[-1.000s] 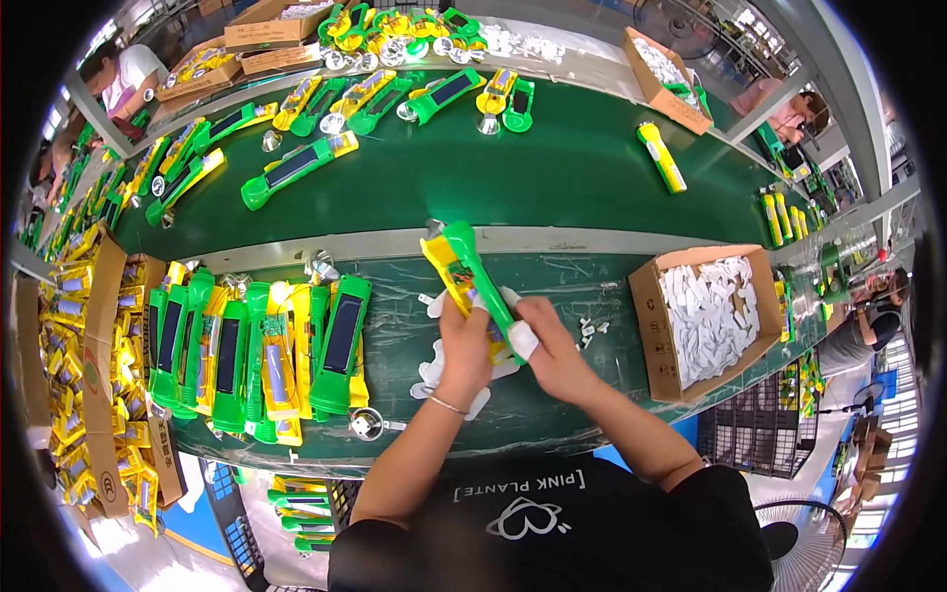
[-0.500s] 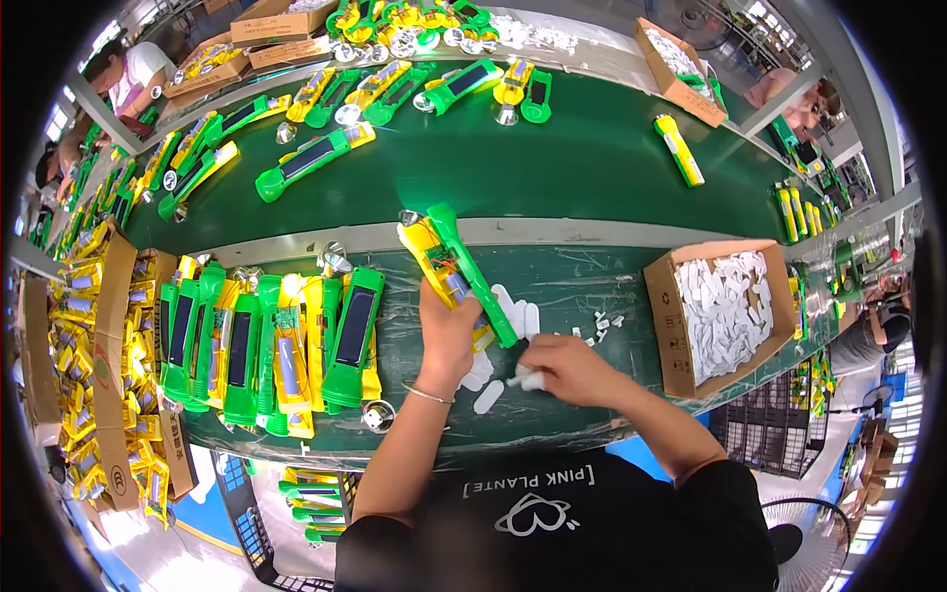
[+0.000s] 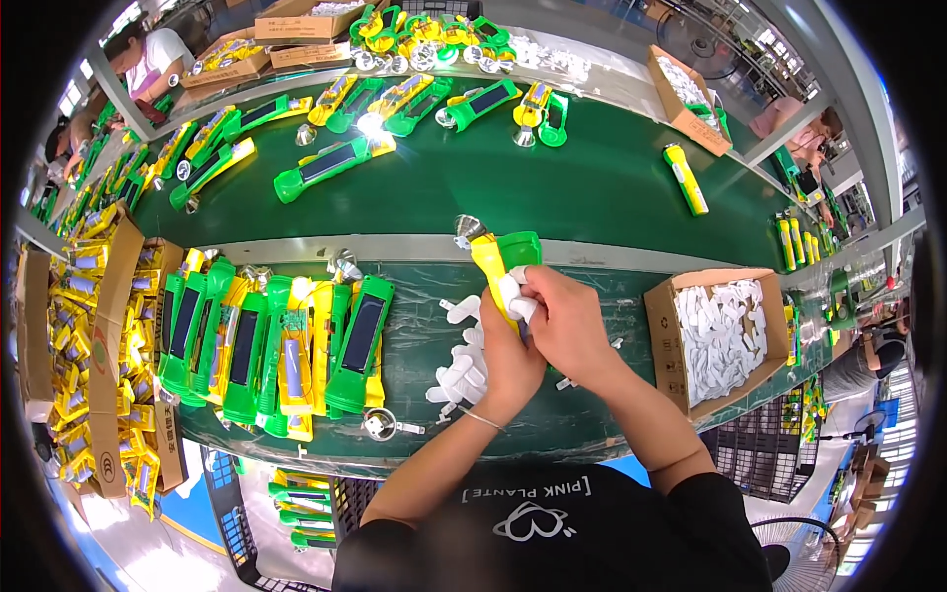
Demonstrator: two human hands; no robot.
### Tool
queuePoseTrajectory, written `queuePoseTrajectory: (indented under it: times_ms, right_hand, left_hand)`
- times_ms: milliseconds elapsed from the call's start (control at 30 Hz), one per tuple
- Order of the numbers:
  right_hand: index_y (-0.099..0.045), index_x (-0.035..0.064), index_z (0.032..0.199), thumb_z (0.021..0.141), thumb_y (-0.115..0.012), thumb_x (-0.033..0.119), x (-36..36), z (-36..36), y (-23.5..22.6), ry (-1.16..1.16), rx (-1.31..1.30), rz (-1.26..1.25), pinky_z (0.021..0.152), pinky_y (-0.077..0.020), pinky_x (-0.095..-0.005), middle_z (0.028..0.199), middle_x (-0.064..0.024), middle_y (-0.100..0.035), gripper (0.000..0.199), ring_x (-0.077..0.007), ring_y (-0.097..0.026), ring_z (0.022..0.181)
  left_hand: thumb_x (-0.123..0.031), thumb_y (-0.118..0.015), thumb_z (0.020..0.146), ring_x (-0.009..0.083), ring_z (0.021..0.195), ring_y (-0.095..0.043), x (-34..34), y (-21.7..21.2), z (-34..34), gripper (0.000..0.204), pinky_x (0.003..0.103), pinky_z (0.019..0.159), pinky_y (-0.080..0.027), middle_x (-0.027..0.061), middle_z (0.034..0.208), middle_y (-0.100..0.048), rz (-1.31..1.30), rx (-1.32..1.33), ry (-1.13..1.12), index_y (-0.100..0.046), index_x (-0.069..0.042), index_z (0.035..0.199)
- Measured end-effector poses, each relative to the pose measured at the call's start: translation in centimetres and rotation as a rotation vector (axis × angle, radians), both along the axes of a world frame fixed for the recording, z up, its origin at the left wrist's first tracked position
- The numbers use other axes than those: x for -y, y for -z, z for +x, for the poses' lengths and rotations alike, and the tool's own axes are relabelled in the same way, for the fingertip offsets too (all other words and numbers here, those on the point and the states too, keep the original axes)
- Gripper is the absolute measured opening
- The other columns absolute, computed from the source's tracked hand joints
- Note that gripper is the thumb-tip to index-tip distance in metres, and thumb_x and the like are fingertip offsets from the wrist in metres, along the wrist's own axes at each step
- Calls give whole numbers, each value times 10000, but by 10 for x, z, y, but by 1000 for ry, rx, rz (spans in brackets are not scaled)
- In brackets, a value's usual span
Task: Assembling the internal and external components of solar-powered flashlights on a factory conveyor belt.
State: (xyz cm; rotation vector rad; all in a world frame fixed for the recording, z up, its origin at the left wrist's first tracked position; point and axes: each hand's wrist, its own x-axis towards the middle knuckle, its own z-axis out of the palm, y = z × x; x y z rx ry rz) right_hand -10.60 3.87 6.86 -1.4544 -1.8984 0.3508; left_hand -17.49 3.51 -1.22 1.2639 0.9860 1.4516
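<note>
My left hand (image 3: 505, 350) grips a yellow and green torch body (image 3: 498, 264) from below, its silver reflector end pointing away from me. Over the torch's near end, my right hand (image 3: 562, 318) presses a small white plastic part (image 3: 513, 293) with its fingertips. Several loose white parts (image 3: 464, 370) lie on the green work surface just left of my left wrist. A thin bracelet sits on that wrist.
A row of green and yellow torch halves (image 3: 266, 345) lies to the left. A cardboard box of white parts (image 3: 725, 331) stands at the right. Behind a metal rail, a green conveyor belt (image 3: 592, 187) carries more torches. Other people work at the far edges.
My right hand has come back from the loose parts with a white piece and joined the left hand on the torch, which now sits higher and closer to the rail.
</note>
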Motion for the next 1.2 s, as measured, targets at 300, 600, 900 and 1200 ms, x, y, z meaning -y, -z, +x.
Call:
queuePoseTrajectory:
  times_ms: [300,600,900,1200]
  right_hand:
    - [-526,-12,924,680,-542,-27,5,-1,-12,-49,214,390,651,-430,-369,845,-171,-489,245,-315,-513,739]
    - [-423,-20,1120,802,-493,47,21,17,17,-26,-45,-147,750,-426,-324,990,-157,-482,332,-275,-529,860]
    - [-378,-45,1154,761,-554,91,26,1,30,49,5,94,763,-397,-376,982,-193,-418,451,-329,-458,881]
    - [-413,-31,1141,705,-561,19,31,-9,29,8,-69,91,747,-413,-323,983,-156,-435,463,-303,-479,853]
  left_hand:
    - [108,-441,714,168,924,-478,-7,8,-10,475,288,783,-426,77,1022,-441,-169,298,161,-322,-34,1152]
    - [78,-362,706,167,908,-506,-8,-12,-22,520,282,777,-446,76,1040,-464,-363,610,319,-302,-65,1202]
    - [-243,-369,900,147,971,-482,-3,-21,-24,324,299,837,-418,39,1074,-479,-349,946,388,-371,-78,1180]
    - [-304,-364,929,159,1033,-461,5,-5,-26,370,316,876,-404,60,1126,-459,-295,712,314,-306,-98,1232]
